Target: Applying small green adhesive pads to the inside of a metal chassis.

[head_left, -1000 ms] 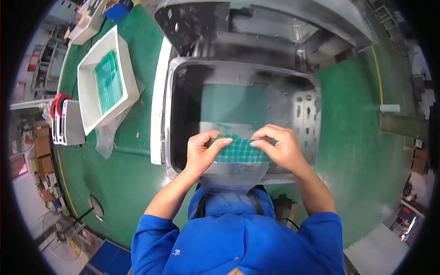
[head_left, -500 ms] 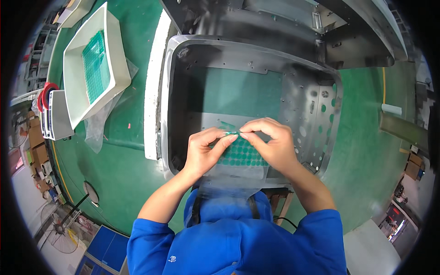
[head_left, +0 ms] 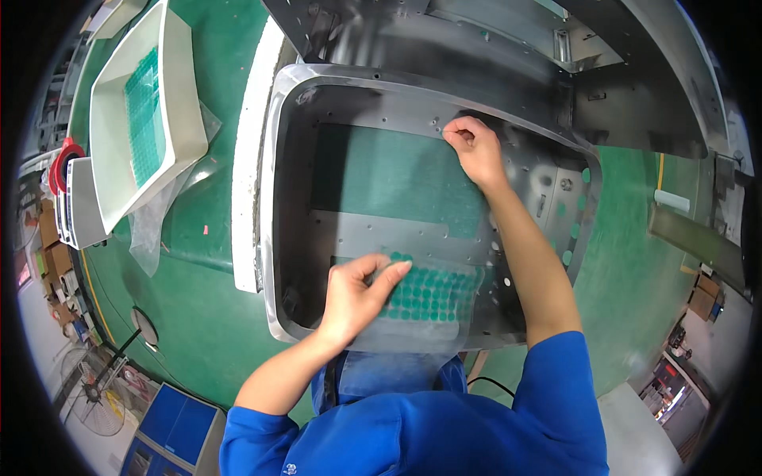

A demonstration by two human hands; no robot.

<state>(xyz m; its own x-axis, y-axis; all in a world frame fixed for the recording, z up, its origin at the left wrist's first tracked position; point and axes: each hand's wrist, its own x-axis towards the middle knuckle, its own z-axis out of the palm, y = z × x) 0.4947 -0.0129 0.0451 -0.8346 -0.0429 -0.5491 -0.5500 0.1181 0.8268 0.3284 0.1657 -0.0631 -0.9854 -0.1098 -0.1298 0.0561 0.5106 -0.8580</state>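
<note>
Well, white bin [head_left: 184,103]: green sheets [head_left: 145,119] lie inside it.
Metal box [head_left: 271,198]: open on top (small holes dot its sides), under both hands.
Dot sheet [head_left: 429,293]: over the near part of the metal box, long way left to right, clear film [head_left: 409,339] toward the blue shirt [head_left: 452,432].
Left hand [head_left: 355,295]: pinches the dot sheet's upper left.
Right hand [head_left: 478,156]: fingertips together near the far side; cannot tell if they hold anything.
Change: both hands met at the dot sheet before; now the right hand is well away.
</note>
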